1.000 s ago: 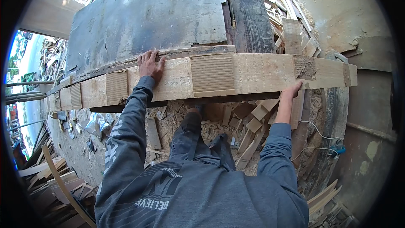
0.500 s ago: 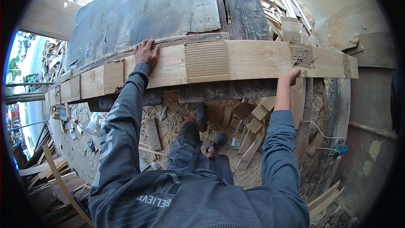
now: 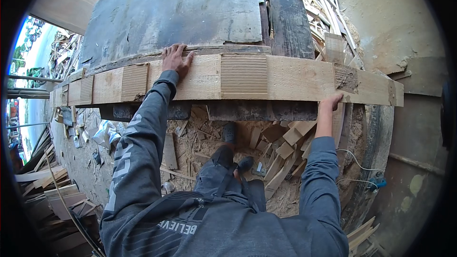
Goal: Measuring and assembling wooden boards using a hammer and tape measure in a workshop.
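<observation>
A long pale wooden plank (image 3: pixel 295 77) lies across the front of a dark worktable, with ridged tan patches (image 3: pixel 243 76) along its face. My left hand (image 3: pixel 177 61) rests on it left of the middle, fingers apart and reaching over the far edge onto a thin dark strip of wood (image 3: pixel 228 49). Toward the right end, my right hand (image 3: pixel 330 102) grips the near edge. Its thumb side shows there, while the other fingers are hidden beneath the plank. A rough brown patch (image 3: pixel 346 78) is just beyond the right hand.
A large grey sheet (image 3: pixel 176 12) covers the worktable behind the plank. Wood offcuts (image 3: pixel 290 145) and sawdust lie by my feet. Scrap wood is heaped at the lower left (image 3: pixel 62 204) and far right (image 3: pixel 323 4). A white cable (image 3: pixel 359 162) runs to a blue fitting (image 3: pixel 377 183) at right.
The view has shifted, so the plank and worktable appear a little lower and mostly farther right. Both hands keep their places on the plank.
</observation>
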Tool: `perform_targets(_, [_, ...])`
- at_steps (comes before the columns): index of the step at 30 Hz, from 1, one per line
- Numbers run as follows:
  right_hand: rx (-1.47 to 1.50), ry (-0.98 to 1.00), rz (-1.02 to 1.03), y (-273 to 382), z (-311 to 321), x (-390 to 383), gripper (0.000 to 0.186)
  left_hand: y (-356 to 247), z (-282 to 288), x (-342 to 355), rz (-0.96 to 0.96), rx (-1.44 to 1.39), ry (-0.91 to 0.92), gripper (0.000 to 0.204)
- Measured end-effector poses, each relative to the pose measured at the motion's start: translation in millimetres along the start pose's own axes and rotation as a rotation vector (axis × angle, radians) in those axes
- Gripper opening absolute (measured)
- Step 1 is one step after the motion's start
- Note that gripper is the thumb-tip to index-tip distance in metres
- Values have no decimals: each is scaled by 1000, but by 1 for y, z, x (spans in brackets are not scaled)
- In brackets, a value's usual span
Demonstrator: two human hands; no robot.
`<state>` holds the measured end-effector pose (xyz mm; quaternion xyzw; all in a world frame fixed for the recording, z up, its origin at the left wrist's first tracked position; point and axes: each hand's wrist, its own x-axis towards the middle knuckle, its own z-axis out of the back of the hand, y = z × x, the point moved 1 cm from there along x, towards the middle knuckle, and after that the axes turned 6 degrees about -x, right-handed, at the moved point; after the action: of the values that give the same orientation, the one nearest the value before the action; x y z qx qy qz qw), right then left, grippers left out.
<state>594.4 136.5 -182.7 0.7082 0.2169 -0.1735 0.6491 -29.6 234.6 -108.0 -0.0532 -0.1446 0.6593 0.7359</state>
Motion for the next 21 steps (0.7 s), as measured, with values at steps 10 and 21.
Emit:
perform_targets(10, [0,34,-59,3,-4,-12,74,24,-17,0,-112,32,13,74])
perform_targets(21, [4,87,-40,6,-2,0,70,-4,-19,0,-106,98,113,86])
